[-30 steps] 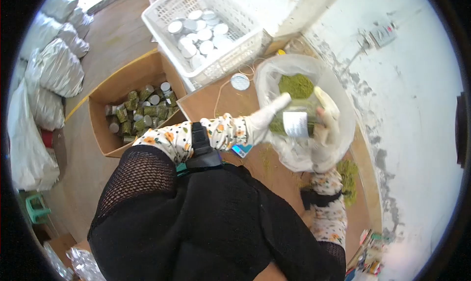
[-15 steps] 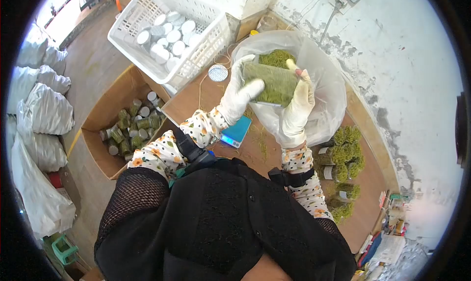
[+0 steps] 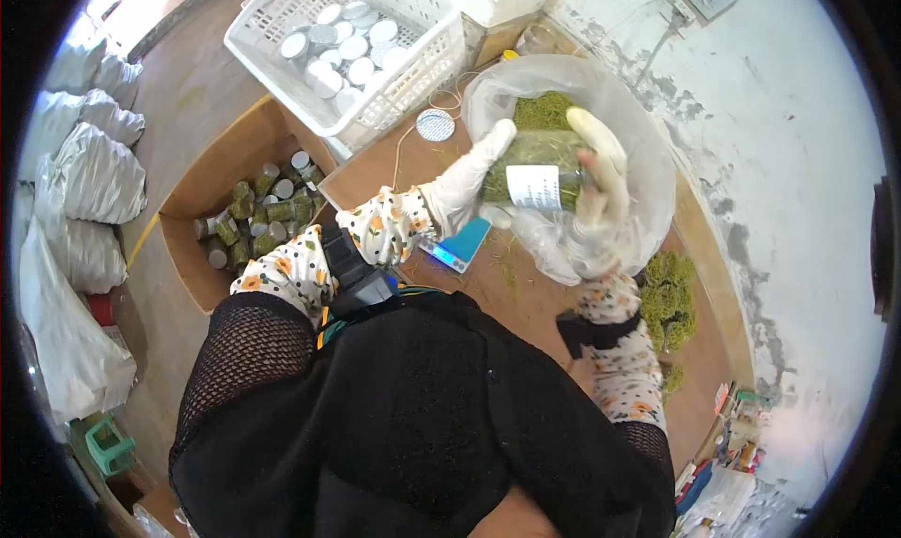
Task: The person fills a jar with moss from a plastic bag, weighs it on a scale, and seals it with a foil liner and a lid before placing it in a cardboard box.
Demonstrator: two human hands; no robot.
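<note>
A clear plastic jar [image 3: 486, 191] packed with green moss lies sideways in my gloved hands, its white label [image 3: 533, 187] facing me. My left hand [image 3: 469, 183] grips the jar's left end, thumb on top and fingers underneath. At the other end my right hand [image 3: 605, 176] is cupped around the jar, a bare fingertip poking through the glove; its lower part is smeared by motion. Just behind the jar, loose moss [image 3: 544, 109] fills a large clear plastic bag [image 3: 648, 153]. A blue scale [image 3: 462, 245] with a lit display sits below my left hand.
A white basket [image 3: 413, 83] holds many lidded containers. On the left, a cardboard box [image 3: 188, 270] contains moss-filled jars. More moss-topped jars [image 3: 668, 303] stand by my right forearm. A round lid [image 3: 435, 125] lies on the brown table [image 3: 361, 176]. White sacks [image 3: 99, 172] line the floor.
The jar has turned so that its label faces me. My right hand has shifted right and curled round the jar's end. The view has also shifted slightly.
</note>
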